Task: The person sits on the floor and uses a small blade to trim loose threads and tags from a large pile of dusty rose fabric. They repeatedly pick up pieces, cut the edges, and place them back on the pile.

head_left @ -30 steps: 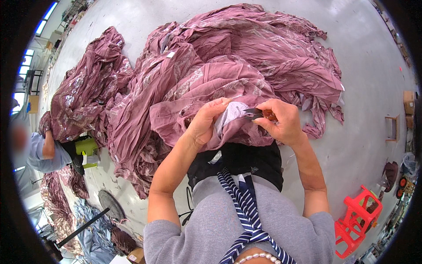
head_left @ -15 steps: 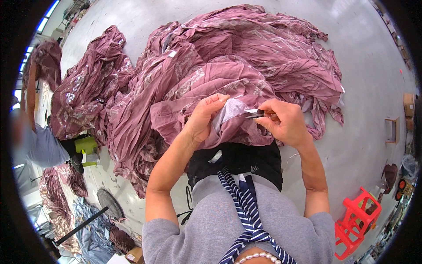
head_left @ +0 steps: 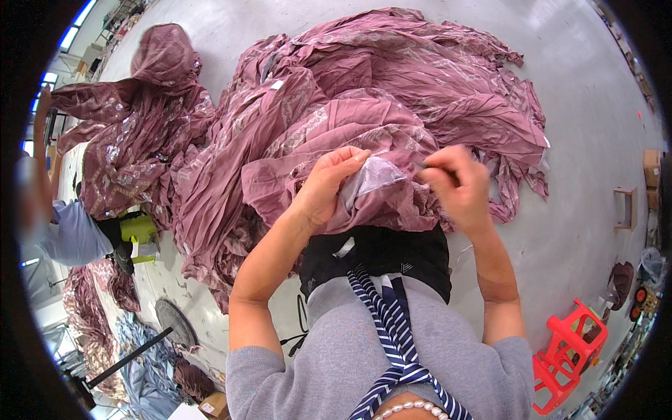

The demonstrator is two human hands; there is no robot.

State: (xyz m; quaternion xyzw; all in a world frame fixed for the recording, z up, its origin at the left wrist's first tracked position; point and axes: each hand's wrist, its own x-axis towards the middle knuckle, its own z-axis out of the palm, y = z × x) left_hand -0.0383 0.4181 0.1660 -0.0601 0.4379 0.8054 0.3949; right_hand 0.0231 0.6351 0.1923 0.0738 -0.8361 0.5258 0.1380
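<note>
A large heap of mauve patterned fabric (head_left: 364,70) spreads over the floor and up to my lap. My left hand (head_left: 325,185) is closed in a pinch on its edge, beside a pale lavender patch (head_left: 376,175) turned outward. Just right of that patch, my right hand (head_left: 458,185) is held apart from the cloth and smeared by motion. Its fingers are curled around small dark thread snips (head_left: 421,166), of which only the tip shows.
At the left, another person (head_left: 70,231) handles mauve fabric (head_left: 164,59) beside a green stool (head_left: 138,229). A red plastic stool (head_left: 570,350) stands at the lower right. A black pole (head_left: 133,357) and blue-grey cloth (head_left: 147,371) are at the lower left.
My right hand has moved slightly up and right, away from the pale patch, which lies more open. My left hand stays put. The other person's fabric has swung right onto the heap.
</note>
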